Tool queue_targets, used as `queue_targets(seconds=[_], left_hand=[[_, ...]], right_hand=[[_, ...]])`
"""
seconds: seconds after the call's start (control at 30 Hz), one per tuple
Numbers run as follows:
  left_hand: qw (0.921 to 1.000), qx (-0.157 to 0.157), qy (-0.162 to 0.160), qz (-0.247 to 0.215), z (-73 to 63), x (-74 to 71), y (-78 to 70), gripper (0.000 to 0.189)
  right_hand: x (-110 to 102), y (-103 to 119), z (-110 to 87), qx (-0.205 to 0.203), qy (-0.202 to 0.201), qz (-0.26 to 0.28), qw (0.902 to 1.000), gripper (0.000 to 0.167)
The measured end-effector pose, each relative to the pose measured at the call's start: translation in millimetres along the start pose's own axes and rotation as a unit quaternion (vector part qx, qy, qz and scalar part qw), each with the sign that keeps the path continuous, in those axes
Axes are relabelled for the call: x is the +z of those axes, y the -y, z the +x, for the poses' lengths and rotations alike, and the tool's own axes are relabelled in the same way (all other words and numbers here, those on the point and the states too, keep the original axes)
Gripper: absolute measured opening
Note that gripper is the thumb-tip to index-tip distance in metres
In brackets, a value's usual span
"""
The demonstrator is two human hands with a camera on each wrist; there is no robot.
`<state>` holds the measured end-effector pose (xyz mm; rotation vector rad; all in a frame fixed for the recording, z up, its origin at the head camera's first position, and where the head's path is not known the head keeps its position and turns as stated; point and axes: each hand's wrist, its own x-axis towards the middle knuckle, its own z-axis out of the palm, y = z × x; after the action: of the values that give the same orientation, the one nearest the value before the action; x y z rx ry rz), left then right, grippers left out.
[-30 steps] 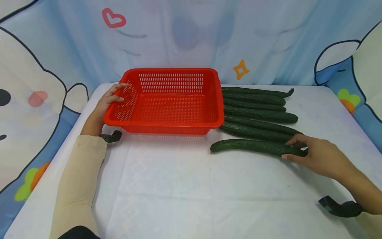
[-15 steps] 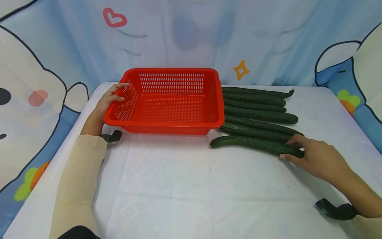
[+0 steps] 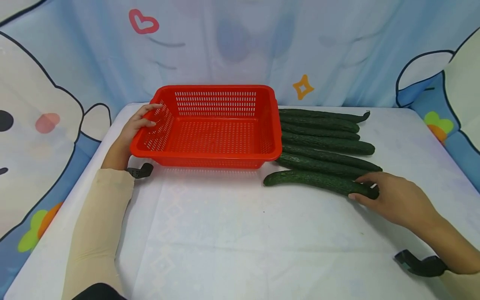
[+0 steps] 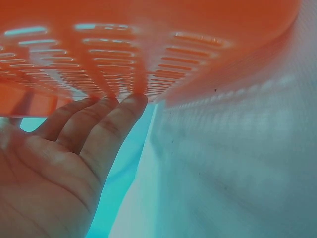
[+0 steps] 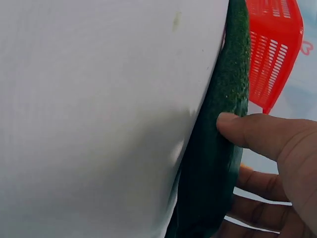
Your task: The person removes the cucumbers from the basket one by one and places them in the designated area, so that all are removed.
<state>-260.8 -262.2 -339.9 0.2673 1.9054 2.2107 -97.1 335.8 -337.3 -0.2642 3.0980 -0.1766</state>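
Note:
A red plastic basket with slotted walls stands toward the back of the table. My left hand grips its left rim, with fingertips showing over the edge. In the left wrist view, other fingers lie against the outside of the slotted wall. At the right, my right hand holds the right end of the nearest cucumber between thumb and fingers. That dark green cucumber lies along the front of a row of several cucumbers, whose left ends are partly hidden by the basket.
A white cloth covers the table. Behind it hangs a blue printed curtain with cartoon figures. Black wrist cameras sit at the left wrist and the right wrist.
My right hand has shifted slightly left with the nearest cucumber, whose body has moved back against the row. The left hand and the basket have stayed put.

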Motion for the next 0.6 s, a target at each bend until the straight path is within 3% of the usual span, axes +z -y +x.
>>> queue_targets(seconds=[0.47,0.6], left_hand=[[1.0,-0.005,-0.007,-0.003,-0.3,-0.1,-1.4,0.049],[0.9995,-0.016,-0.006,0.027,0.1,-1.6,-1.1,0.046]], right_hand=[[0.9,1.4,7.6,0.002,-0.004,-0.014,0.9999,0.059],[2.0,0.9,4.1,0.009,0.0,-0.014,0.9999,0.061]])
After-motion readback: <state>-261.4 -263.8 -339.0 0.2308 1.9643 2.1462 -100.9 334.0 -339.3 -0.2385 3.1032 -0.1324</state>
